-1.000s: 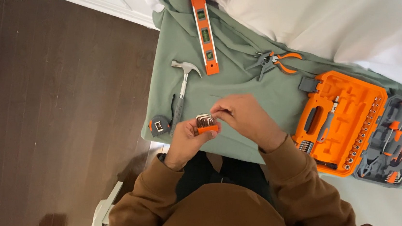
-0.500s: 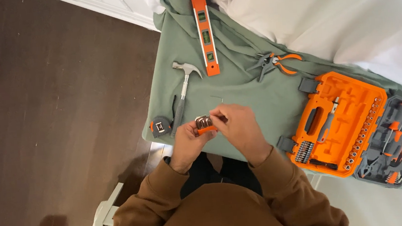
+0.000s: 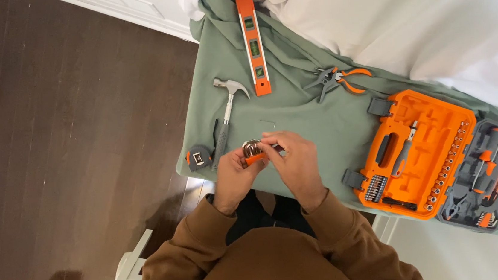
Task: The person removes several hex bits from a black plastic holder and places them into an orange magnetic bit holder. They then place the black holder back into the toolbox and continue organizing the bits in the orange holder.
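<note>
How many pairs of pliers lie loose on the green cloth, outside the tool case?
1: the orange-handled pliers lie between the spirit level and the orange tool case. Others may sit in the case, unclear.

The 1 head-worn camera looks almost straight down from above the person's brown-sleeved arms, near enough to fill the lower frame with them, taking in the sage-green cloth [image 3: 319,122] spread over a surface, dark wooden floor [image 3: 81,142] at left and white bedding [image 3: 430,16] at upper right.
</note>
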